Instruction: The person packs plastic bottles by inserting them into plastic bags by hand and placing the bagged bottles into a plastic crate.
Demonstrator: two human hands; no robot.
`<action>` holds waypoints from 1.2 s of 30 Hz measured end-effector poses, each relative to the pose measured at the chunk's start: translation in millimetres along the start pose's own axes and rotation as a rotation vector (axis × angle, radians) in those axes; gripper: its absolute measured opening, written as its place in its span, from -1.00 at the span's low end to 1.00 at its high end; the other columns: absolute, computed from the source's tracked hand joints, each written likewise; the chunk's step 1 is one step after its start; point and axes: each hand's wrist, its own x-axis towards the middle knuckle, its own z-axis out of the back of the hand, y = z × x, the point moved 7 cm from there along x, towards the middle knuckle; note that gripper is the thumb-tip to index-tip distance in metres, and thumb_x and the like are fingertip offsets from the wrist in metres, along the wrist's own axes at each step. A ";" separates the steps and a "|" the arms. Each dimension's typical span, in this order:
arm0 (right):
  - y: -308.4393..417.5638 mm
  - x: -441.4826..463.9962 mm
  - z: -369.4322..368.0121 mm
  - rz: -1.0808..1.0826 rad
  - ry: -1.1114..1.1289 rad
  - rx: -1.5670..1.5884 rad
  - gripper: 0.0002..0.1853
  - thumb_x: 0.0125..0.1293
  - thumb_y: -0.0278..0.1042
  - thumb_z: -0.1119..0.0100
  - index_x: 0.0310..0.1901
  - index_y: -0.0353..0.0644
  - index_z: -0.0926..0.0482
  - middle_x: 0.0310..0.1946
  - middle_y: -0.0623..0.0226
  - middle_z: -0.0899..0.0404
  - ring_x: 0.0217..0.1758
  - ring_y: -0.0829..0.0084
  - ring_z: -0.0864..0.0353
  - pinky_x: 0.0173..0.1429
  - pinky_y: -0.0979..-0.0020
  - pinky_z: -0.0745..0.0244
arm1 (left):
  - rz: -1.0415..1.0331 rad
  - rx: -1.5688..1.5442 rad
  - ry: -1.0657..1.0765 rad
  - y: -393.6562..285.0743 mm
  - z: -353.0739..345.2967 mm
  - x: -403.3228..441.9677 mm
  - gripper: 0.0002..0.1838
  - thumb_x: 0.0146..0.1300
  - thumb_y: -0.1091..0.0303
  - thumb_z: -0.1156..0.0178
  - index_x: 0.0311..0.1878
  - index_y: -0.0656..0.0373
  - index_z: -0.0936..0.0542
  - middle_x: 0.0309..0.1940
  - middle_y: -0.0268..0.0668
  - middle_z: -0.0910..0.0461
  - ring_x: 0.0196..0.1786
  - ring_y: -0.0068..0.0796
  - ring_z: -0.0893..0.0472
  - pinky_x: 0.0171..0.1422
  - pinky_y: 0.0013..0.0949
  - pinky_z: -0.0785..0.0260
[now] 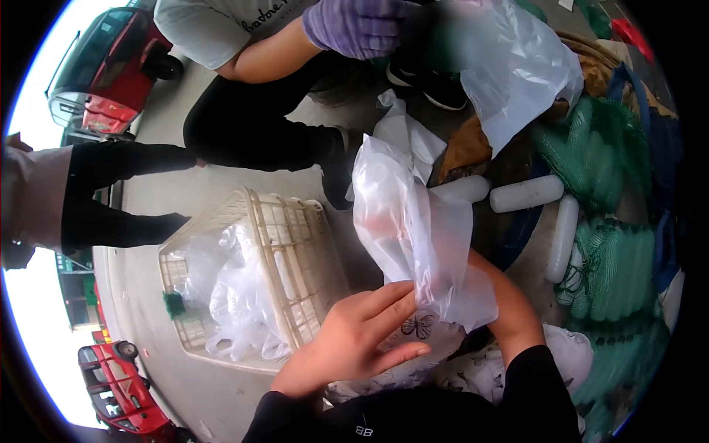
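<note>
A translucent white plastic bag (413, 229) is pulled over my right hand (436, 236) and wrist, in front of my lap. The hand shows only as a faint shape through the plastic, so its fingers cannot be made out. My left hand (362, 332) lies against the lower edge of the bag, fingers stretched out and thumb apart. Beyond the bag, white, rounded, sausage-shaped pieces (526, 194) lie near my right forearm. Green net bags (598, 148) filled with similar long pieces are heaped on the right.
A cream plastic basket (255, 221) holding crumpled clear bags (240, 295) stands at my left. Opposite, a co-worker with a purple glove (354, 29) is near another plastic bag (517, 74). Another person (81, 192) stands at left; red vehicles (122, 387) are behind.
</note>
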 end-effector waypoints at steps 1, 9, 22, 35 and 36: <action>10.1 0.7 4.0 0.003 -0.002 0.018 -0.35 0.06 -0.12 -0.24 0.17 -0.22 -0.32 0.02 0.14 -0.47 -0.01 0.31 -0.49 0.10 0.34 -0.40 | -0.063 0.098 -0.204 -1.0 26.0 -3.1 -0.55 0.14 0.18 -0.24 -0.02 0.35 -0.53 -0.08 -0.08 -0.52 -0.31 -0.25 -0.57 -0.22 -0.34 -0.45; 70.9 6.9 5.3 0.030 0.080 0.033 -0.37 0.15 -0.04 -0.11 0.19 -0.24 -0.31 0.06 0.11 -0.44 0.04 0.28 -0.46 0.15 0.33 -0.34 | 0.381 -0.802 -0.556 116.4 47.2 -44.1 0.09 -0.10 0.20 -0.48 0.41 0.15 0.02 0.34 -0.16 -0.10 0.34 -0.29 -0.18 0.37 -0.24 -0.10; 236.3 115.5 -107.7 0.214 0.420 0.295 -0.37 0.30 0.10 0.11 0.22 -0.27 -0.30 0.14 0.08 -0.39 0.12 0.22 -0.42 0.25 0.31 -0.26 | 0.539 -0.336 -1.055 109.2 97.1 -169.0 -0.03 -0.16 0.30 -0.47 0.34 0.18 -0.16 0.16 -0.14 -0.37 0.22 -0.28 -0.37 0.28 -0.25 -0.22; 228.7 47.8 -136.6 0.956 0.493 -0.625 -0.60 0.00 -0.19 -0.29 -0.12 -0.15 -0.48 -0.50 0.27 -0.52 -0.38 0.30 -0.53 -0.07 0.31 -0.26 | 0.542 -0.739 -1.841 142.6 134.2 -300.7 -0.23 -0.20 0.48 -0.38 0.18 0.24 -0.31 -0.07 -0.21 -0.47 -0.02 -0.29 -0.48 0.04 -0.29 -0.36; 239.2 54.7 -123.4 1.051 0.242 -0.648 -0.51 -0.08 -0.26 -0.34 -0.04 -0.11 -0.48 -0.52 0.36 -0.50 -0.42 0.39 -0.51 -0.10 0.32 -0.23 | 0.513 -0.734 -1.822 144.1 137.1 -305.2 -0.23 -0.21 0.48 -0.37 0.18 0.24 -0.31 -0.06 -0.21 -0.47 -0.01 -0.29 -0.48 0.06 -0.29 -0.35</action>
